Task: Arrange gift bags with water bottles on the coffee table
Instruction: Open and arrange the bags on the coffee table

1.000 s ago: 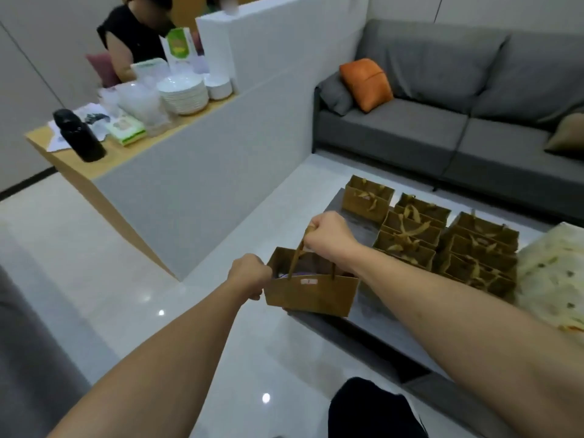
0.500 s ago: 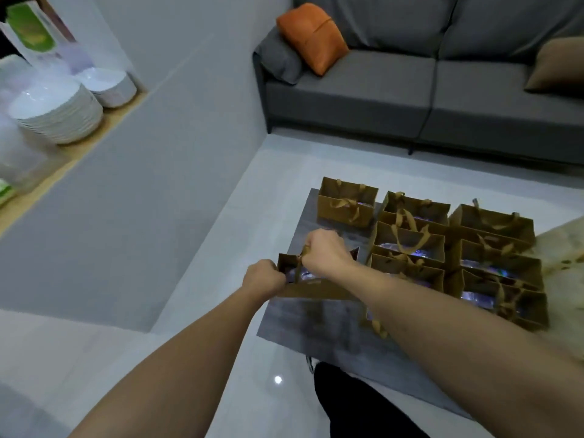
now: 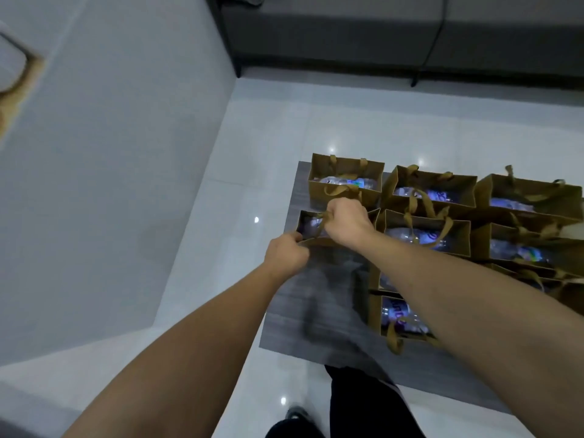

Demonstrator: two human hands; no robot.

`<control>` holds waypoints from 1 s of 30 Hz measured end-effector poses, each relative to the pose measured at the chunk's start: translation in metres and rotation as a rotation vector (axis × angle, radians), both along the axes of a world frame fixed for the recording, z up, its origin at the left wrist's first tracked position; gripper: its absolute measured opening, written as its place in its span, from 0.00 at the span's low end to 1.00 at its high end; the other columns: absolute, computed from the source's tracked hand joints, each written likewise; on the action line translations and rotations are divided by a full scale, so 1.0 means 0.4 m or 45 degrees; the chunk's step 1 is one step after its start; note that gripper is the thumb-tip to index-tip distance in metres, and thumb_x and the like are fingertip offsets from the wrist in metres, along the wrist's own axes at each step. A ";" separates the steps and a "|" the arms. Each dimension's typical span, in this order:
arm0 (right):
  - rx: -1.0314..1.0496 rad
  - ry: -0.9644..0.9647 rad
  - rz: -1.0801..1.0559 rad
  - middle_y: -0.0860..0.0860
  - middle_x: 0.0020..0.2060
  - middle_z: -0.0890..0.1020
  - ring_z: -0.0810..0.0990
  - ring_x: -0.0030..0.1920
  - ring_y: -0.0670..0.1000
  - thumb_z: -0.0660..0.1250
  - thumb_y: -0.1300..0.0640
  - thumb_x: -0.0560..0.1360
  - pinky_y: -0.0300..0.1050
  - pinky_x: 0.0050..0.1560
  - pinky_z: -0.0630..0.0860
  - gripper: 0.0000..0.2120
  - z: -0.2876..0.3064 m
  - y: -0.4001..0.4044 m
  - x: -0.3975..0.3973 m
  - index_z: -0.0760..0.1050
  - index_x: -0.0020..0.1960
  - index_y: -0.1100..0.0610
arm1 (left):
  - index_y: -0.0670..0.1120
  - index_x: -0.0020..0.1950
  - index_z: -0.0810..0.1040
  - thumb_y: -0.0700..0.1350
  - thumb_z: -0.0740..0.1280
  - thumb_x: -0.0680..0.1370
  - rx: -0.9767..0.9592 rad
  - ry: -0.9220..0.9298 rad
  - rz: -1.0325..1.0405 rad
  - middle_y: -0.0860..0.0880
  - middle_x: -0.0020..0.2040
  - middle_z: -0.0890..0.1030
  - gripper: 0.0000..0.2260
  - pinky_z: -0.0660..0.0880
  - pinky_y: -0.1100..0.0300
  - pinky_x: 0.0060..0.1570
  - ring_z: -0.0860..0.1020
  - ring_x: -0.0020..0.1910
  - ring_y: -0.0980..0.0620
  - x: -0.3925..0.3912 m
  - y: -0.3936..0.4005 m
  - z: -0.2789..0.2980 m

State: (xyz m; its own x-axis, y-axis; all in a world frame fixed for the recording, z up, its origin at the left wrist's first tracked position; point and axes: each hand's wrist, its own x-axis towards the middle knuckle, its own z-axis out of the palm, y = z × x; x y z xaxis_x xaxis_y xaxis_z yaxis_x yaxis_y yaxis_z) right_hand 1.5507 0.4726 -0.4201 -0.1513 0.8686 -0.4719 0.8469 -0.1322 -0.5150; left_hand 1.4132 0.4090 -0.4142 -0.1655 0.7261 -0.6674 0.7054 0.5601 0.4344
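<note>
A brown paper gift bag (image 3: 308,226) with a water bottle inside stands near the left edge of the grey coffee table (image 3: 319,311). My right hand (image 3: 346,222) grips its ribbon handles from above. My left hand (image 3: 286,252) pinches the bag's near left rim. Several more brown gift bags with bottles fill the table: one (image 3: 346,181) just behind the held bag, one (image 3: 426,232) to its right, one (image 3: 395,314) nearer to me under my right forearm.
A grey sofa (image 3: 379,30) runs along the back, with glossy white floor tiles (image 3: 284,128) between it and the table. A pale partition wall (image 3: 110,153) stands on the left. My dark trouser leg (image 3: 363,406) is against the table's near edge.
I have carried the gift bag forward and lowered it onto the table beside the other bags. The view has tilted down, so the counter and the orange cushion have left the frame.
</note>
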 end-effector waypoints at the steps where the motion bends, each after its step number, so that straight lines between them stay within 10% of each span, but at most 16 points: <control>1: -0.023 0.006 -0.026 0.53 0.41 0.81 0.81 0.44 0.56 0.70 0.58 0.75 0.54 0.45 0.81 0.04 -0.018 0.006 -0.001 0.78 0.42 0.54 | 0.45 0.68 0.76 0.42 0.64 0.80 -0.010 0.003 -0.012 0.41 0.64 0.79 0.16 0.77 0.50 0.62 0.78 0.59 0.41 -0.002 0.007 -0.007; 15: 0.143 -0.216 -0.173 0.54 0.59 0.78 0.75 0.61 0.58 0.71 0.55 0.76 0.55 0.61 0.76 0.20 -0.045 -0.019 -0.009 0.75 0.67 0.53 | 0.47 0.74 0.72 0.44 0.65 0.81 -0.042 0.084 -0.171 0.43 0.69 0.76 0.21 0.74 0.53 0.62 0.76 0.64 0.42 -0.079 0.063 -0.019; 30: 0.175 -0.380 -0.799 0.55 0.71 0.71 0.68 0.70 0.60 0.70 0.51 0.77 0.57 0.69 0.70 0.31 0.238 -0.407 0.082 0.64 0.77 0.51 | 0.48 0.65 0.78 0.43 0.66 0.77 0.423 -0.069 -0.944 0.45 0.57 0.81 0.16 0.80 0.49 0.54 0.80 0.54 0.44 0.106 0.030 0.264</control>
State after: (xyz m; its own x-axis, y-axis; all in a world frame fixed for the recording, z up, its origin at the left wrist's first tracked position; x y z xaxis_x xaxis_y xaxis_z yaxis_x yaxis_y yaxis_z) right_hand 1.5835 0.3099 -0.3250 0.5164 0.8038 -0.2953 0.7395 -0.5925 -0.3196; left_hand 1.4558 0.4211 -0.3084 0.4625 0.7955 -0.3914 0.8155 -0.2086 0.5398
